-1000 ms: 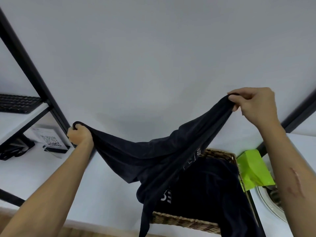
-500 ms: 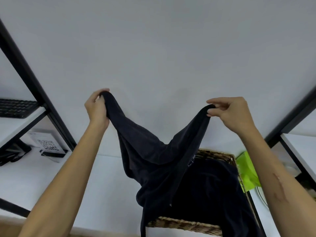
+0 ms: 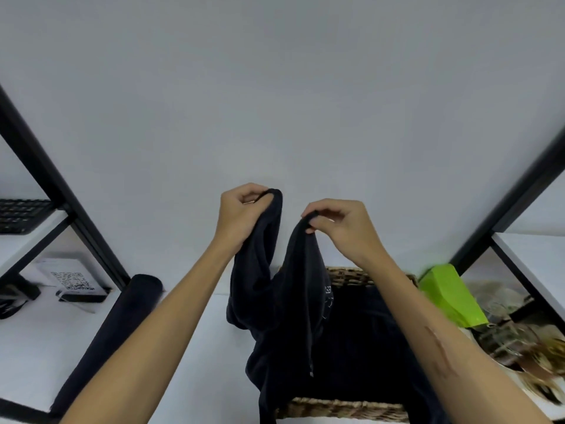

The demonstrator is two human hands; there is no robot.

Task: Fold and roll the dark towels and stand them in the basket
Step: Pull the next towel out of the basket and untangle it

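We bring left hand (image 3: 241, 215) and right hand (image 3: 339, 223) together, fingers pinching towel (image 3: 275, 304) corners: first fold forming above basket (image 3: 342, 410).

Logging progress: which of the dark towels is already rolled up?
The rolled towel lying on the white table, left of the basket. The one both hands hold hangs loose; those in the basket are unrolled.
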